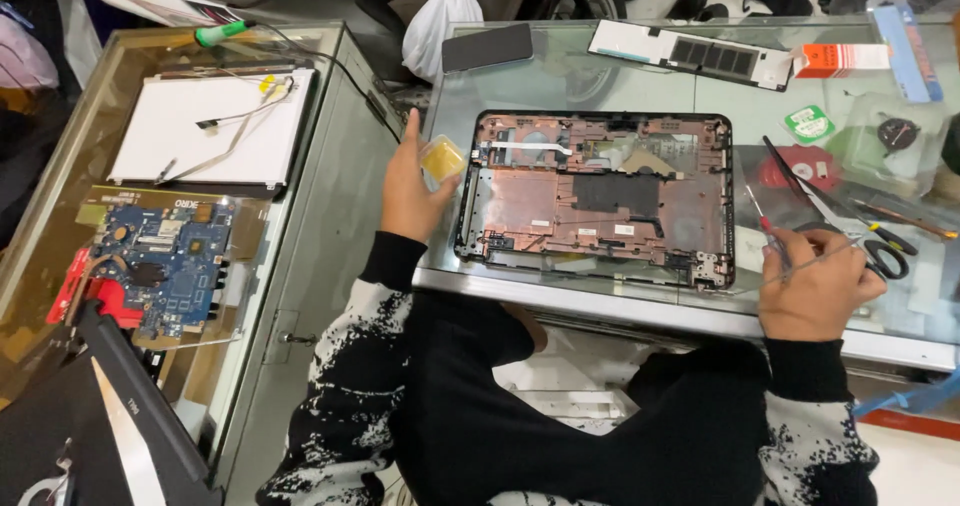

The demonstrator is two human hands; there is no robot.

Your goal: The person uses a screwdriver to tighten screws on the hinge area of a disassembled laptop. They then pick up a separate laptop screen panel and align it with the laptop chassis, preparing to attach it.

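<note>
At the far left of the frame, a blue circuit board [165, 266] lies on a glass-topped cabinet [60, 146], below a white panel [205, 126] with thin cables trailing across it; a green-handled tool [222, 33] rests at the cabinet's upper edge. A black bezel strip [140, 386] juts up from the lower left corner.

Just left of centre, the person's left hand [410, 191] is raised over the edge of a second glass counter [560, 81], thumb and fingers pinching a small yellowish clear plastic box [442, 158], the forefinger pointing upward. The box sits at the hand's right side, just beside the upper left corner of an opened laptop base shell [595, 191], which lies flat at the centre of the counter with its reddish inner surface showing.

Above the shell, a dark phone [487, 46] and a long white strip with dark cells [690, 54] lie near the counter's far edge.

At right, the right hand [815, 286] is closed around a thin red-handled screwdriver [768, 228], its shaft angled up and to the left, close to the shell's lower right corner. Black-handled scissors [885, 256] lie just beyond the knuckles, with an orange box [840, 59] and a green-and-white round sticker [808, 124] in the upper right.
</note>
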